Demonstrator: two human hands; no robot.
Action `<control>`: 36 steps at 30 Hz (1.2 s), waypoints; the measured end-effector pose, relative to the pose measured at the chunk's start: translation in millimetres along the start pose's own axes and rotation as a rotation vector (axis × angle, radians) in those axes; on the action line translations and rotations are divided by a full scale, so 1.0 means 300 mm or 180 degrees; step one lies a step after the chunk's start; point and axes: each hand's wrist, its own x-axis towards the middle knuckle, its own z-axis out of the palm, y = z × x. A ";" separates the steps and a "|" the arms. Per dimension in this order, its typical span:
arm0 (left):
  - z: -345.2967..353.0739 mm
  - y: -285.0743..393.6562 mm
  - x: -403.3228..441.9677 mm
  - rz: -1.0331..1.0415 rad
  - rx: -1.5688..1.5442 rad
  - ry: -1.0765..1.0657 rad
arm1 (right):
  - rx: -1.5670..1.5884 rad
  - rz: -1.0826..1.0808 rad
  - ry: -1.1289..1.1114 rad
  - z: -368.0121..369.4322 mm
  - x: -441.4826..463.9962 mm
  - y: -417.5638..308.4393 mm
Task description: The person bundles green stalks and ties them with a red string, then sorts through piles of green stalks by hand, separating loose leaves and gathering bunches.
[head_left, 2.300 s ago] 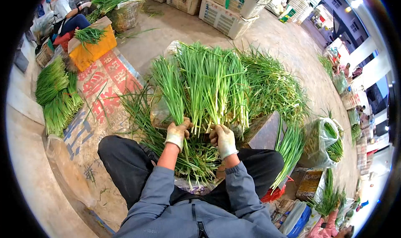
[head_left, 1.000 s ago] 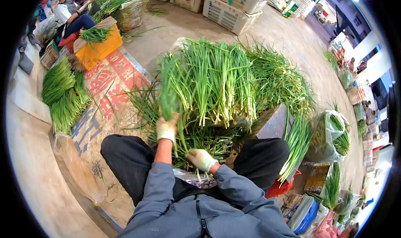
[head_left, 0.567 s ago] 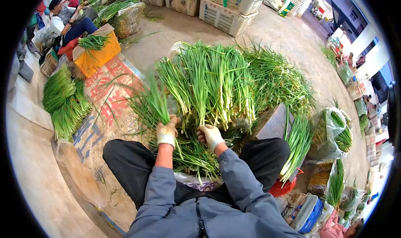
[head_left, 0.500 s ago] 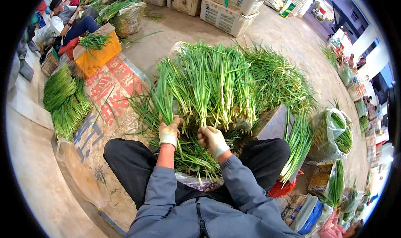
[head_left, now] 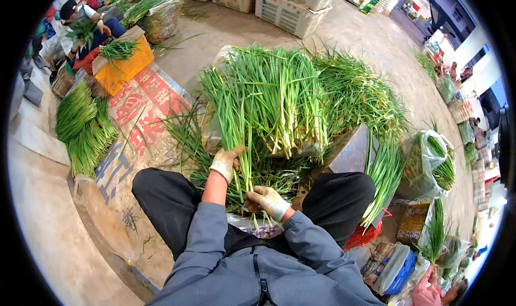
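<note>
My left hand (head_left: 227, 163), in an off-white glove with soiled fingers, is closed round a bunch of garlic chives (head_left: 233, 126), leaves pointing away from me. Lower down, my gloved right hand (head_left: 267, 201) pinches the pale stem ends of some stalks above my lap. Just beyond my hands lies a thick layer of garlic chives (head_left: 287, 99), white ends toward me, on a raised support mostly hidden beneath. Loose leaves and stalks (head_left: 274, 180) lie between my knees, over a plastic bag (head_left: 258, 228).
A messier heap of greens (head_left: 360, 96) is behind a metal-looking box (head_left: 352, 150) on the right. Neat bundles (head_left: 83, 128) lie at left. Beyond are a yellow crate (head_left: 124, 67), white crates (head_left: 290, 16) and a seated co-worker (head_left: 88, 29). A filled plastic sack (head_left: 427, 166) stands right.
My right hand has moved from the layer's stem ends down toward my lap, stalks in its fingers. My left hand's bunch has shifted right. The co-worker now holds greens lower.
</note>
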 end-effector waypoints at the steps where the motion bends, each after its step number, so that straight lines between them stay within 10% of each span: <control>1: 0.022 0.021 -0.039 0.0118 0.0155 -0.0046 | -0.0406 -0.0355 0.0316 -0.007 0.031 0.009; 7: 0.061 0.045 -0.106 0.0290 0.0418 0.0227 | -0.1621 -0.1257 0.1105 -0.036 0.115 -0.064; 10: 0.011 0.083 -0.097 0.0696 0.0430 0.0447 | 0.0002 -0.1427 0.1375 -0.026 0.100 -0.065; 21: -0.173 0.121 0.021 0.0475 -0.0450 0.1445 | 0.0469 -0.1147 0.1543 -0.055 -0.086 0.046; 26: -0.178 0.215 -0.032 0.1067 -0.0798 0.1632 | -0.4119 0.0914 0.0753 -0.141 -0.112 0.087; 29: -0.117 0.211 -0.094 0.1122 -0.1335 0.1213 | -0.2969 -0.1369 0.1875 -0.115 -0.033 0.022; 31: -0.106 0.190 -0.105 0.0830 -0.1221 0.1096 | -0.1567 -0.1624 0.1996 -0.059 -0.007 -0.118; 36: -0.117 0.134 -0.100 0.0651 -0.0955 -0.0107 | -0.2328 -0.2015 0.0674 -0.040 0.067 -0.283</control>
